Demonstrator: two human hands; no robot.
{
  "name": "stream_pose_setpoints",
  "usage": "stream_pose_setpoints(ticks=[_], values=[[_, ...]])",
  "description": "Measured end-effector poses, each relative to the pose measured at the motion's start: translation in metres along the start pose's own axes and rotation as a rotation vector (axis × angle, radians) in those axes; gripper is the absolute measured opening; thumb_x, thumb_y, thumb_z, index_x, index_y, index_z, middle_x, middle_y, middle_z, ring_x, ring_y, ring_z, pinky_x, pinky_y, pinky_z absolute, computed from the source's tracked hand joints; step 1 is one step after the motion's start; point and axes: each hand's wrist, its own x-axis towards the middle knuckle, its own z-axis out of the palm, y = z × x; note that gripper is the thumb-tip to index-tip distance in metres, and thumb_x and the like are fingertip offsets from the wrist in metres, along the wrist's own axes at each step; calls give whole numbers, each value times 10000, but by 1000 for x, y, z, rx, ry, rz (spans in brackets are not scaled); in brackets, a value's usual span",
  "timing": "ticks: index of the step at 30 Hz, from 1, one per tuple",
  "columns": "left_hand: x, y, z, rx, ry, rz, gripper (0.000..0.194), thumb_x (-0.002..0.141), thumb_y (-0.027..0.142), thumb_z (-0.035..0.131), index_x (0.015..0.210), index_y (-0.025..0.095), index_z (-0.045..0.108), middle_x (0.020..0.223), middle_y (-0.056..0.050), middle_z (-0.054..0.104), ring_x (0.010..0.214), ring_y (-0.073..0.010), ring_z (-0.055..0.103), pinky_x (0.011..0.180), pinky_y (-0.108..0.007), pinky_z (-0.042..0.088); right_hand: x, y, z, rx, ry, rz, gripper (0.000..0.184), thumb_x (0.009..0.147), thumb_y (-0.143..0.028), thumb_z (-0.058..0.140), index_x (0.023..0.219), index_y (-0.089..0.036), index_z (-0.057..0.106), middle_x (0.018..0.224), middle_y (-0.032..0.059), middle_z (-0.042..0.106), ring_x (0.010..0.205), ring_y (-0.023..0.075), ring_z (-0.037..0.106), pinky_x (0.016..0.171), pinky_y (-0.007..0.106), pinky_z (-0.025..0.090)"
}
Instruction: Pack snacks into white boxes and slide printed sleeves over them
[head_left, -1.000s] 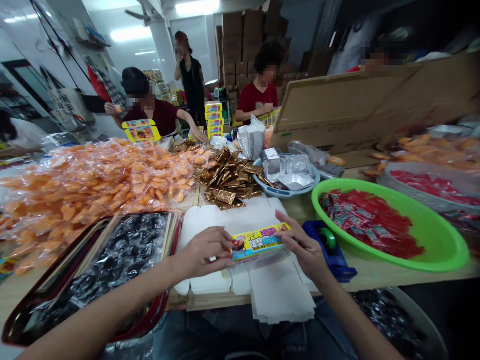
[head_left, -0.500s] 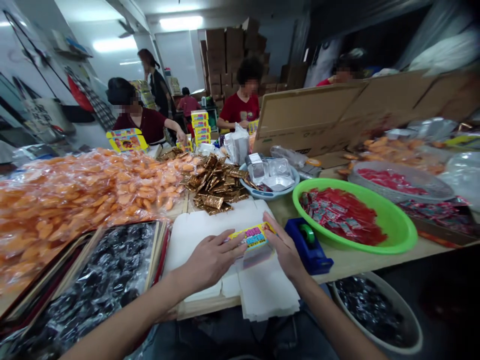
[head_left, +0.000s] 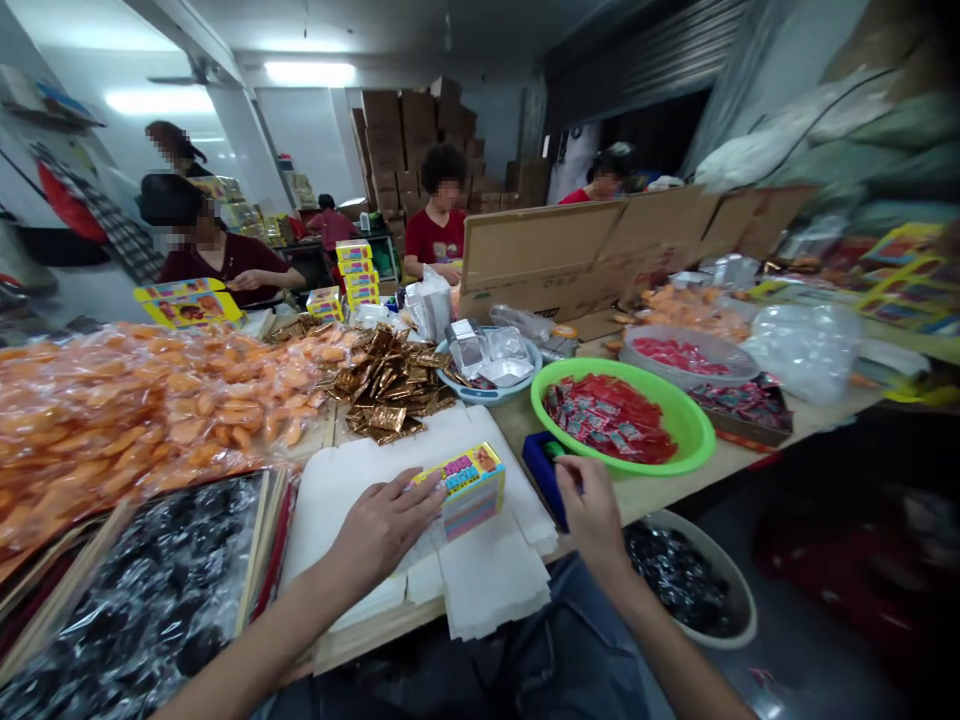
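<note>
1 printed box, at centre, is touched at its left end by the left hand, opened flat with fingers extended. Lower right of centre, the blue tape dispenser is partly blocked by the right hand, fingers curled; whether tape is gripped cannot be told. The dispenser is crowded by the green basin. Above, 1 person is screened by cardboard.

Saw yellow-topped printed box resting on white sheets, near side | saw blue tape dispenser to right, partly hidden
</note>
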Motion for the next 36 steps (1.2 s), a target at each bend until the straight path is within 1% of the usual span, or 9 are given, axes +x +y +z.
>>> stream_pose_setpoints(ticks=[2, 4, 8, 14, 19, 26, 28, 33, 36], values=[[0, -1, 1, -6, 12, 3, 374, 960, 288, 321, 1301, 272, 474, 1340, 8, 510, 1205, -222, 488, 804, -314, 490, -1, 24, -22, -239, 14, 23, 356, 833, -439, 418, 897, -156, 625, 880, 124, 549, 895, 277, 515, 834, 447, 412], [0, -2, 1, -10, 30, 6, 374, 957, 286, 331, 1303, 266, 472, 1342, 5, 508, 1195, -226, 496, 804, -320, 492, -2, 43, -34, -338, -56, 72, 344, 797, -431, 447, 842, -154, 645, 837, 121, 529, 902, 295, 500, 836, 451, 396], [-1, -3, 1, -22, 52, 12, 372, 957, 283, 329, 1297, 268, 480, 1348, 6, 500, 1192, -226, 496, 805, -325, 496, 1, 61, -34, -161, -116, 199, 272, 678, -428, 574, 734, -180, 671, 769, 88, 516, 909, 293, 484, 871, 428, 363], [0, -2, 2, -57, 39, -14, 381, 958, 303, 323, 1310, 288, 467, 1336, 2, 516, 1203, -217, 488, 807, -324, 498, 10, 60, -23, 62, -90, 358, 200, 541, -400, 646, 515, -206, 604, 614, 38, 523, 740, 240, 503, 757, 389, 419], [0, -1, 1, -69, 30, -15, 385, 959, 300, 321, 1319, 286, 458, 1344, 2, 506, 1208, -220, 486, 817, -329, 496, -1, 46, -27, 341, -54, 533, 335, 526, -514, 681, 592, -201, 581, 611, 11, 552, 625, 186, 535, 602, 325, 481], [0, -4, 0, -92, 12, -38, 392, 963, 324, 293, 1316, 301, 462, 1351, 15, 497, 1217, -208, 479, 856, -323, 493, -26, 42, -40, 663, -35, 720, 427, 422, -495, 787, 626, -177, 588, 680, 15, 609, 691, 185, 592, 714, 344, 516], [1, -6, -1, -97, -18, -46, 394, 964, 322, 286, 1318, 307, 459, 1362, 23, 484, 1221, -202, 475, 882, -326, 487, -34, 49, -34, 666, -5, 745, 443, 400, -486, 800, 632, -165, 602, 659, 17, 613, 669, 182, 588, 705, 329, 501], [2, -10, 0, -118, -59, -75, 394, 959, 333, 301, 1313, 293, 469, 1371, 19, 470, 1231, -216, 467, 894, -349, 491, -47, 71, -21, 568, 34, 680, 403, 479, -493, 766, 649, -162, 613, 599, -15, 575, 609, 162, 522, 623, 293, 439], [3, -8, 0, -139, -39, -97, 383, 955, 332, 318, 1296, 294, 488, 1357, 11, 487, 1219, -210, 482, 892, -350, 496, -56, 69, -21, 521, 28, 647, 363, 499, -463, 769, 628, -165, 607, 573, -27, 547, 575, 141, 465, 564, 265, 390]])
